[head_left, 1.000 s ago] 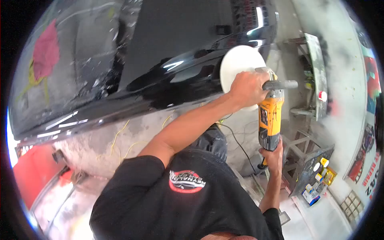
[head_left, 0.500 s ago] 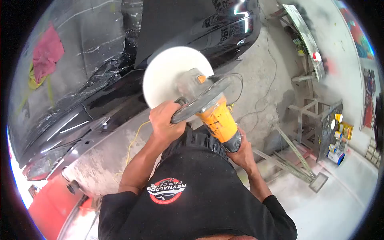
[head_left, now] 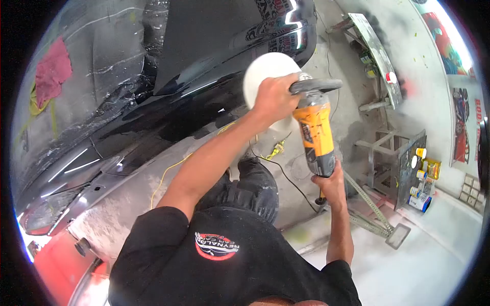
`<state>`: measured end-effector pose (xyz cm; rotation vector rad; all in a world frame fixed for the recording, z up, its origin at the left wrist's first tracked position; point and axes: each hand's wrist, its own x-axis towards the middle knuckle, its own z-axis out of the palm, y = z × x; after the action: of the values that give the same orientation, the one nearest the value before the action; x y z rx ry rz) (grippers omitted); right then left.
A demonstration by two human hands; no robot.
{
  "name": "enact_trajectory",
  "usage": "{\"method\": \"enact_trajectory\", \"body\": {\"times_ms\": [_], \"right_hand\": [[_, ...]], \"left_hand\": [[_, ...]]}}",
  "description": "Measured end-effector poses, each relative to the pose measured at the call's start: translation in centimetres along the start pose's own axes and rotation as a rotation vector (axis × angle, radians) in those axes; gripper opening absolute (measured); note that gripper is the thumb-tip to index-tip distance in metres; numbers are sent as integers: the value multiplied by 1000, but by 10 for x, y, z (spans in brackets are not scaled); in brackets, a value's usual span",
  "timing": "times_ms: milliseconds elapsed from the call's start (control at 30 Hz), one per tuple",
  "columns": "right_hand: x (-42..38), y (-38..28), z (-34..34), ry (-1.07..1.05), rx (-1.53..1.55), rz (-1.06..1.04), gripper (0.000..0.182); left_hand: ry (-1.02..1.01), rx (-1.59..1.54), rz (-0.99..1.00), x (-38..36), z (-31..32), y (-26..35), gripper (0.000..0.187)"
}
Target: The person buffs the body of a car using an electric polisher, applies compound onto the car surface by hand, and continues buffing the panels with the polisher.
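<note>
My left fingers (head_left: 287, 85) close round the front handle (head_left: 326, 85), nearer the white pad (head_left: 265, 71), right fingers (head_left: 337, 171) grip the rear; polisher (head_left: 320, 131) slants between, pad by black car panel (head_left: 204, 51), contact unclear.

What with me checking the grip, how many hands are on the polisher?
2: the left hand on the front handle, and the right hand at the rear end of the polisher. Both are in view.
</note>
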<state>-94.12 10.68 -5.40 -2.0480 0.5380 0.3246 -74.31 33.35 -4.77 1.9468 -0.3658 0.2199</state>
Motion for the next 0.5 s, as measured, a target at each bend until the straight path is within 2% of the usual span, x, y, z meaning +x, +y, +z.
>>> {"method": "enact_trajectory", "body": {"times_ms": [167,233,400,500], "right_hand": [[42,-7,-49,2,-85,-25,83],[62,0,-68,17,-163,-61,81],[130,-39,-114,5,-96,-48,77],[168,-58,-142,-40,-113,-19,74]], "left_hand": [[-52,-62,-141,36,54,-2,19],[-8,-39,-103,54,70,-1,17],[107,-73,-43,124,117,-19,15],[91,-91,-102,162,141,-29,16]]}}
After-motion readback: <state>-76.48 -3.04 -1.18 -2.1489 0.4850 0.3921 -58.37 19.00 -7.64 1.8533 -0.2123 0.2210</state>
